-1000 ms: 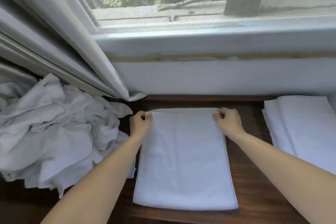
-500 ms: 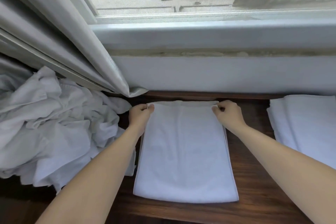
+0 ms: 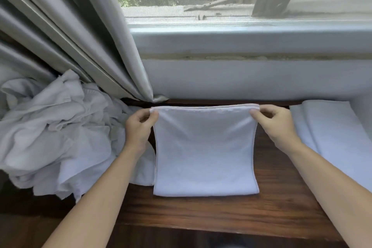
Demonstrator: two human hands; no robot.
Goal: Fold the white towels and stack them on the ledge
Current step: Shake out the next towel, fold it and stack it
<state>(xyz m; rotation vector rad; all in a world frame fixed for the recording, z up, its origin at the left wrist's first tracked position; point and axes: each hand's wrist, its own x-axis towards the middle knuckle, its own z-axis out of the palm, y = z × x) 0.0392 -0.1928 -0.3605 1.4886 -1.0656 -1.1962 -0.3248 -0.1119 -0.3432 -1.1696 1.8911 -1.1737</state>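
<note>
Soft terry towel [image 3: 205, 153] on the dark wood ledge [image 3: 221, 213] — left hand [image 3: 138, 127] and right hand [image 3: 275, 125] each pinch a far corner. Those corners have lifted since half a second ago, the sides now bowing inward, the near edge still flat.

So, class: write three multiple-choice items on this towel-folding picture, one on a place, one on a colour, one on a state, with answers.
1. Where is the folded stack?
A. right of the held towel
B. left of it
C. on the windowsill

2. What colour is the ledge?
A. white
B. dark brown
C. green

3. How do the hands hold the towel?
A. pressing flat
B. one hand only
C. pinching its far corners

A: folded stack lies beyond the right hand.
B: ledge is dark wood.
C: left hand and right hand pinch the towel.
</note>
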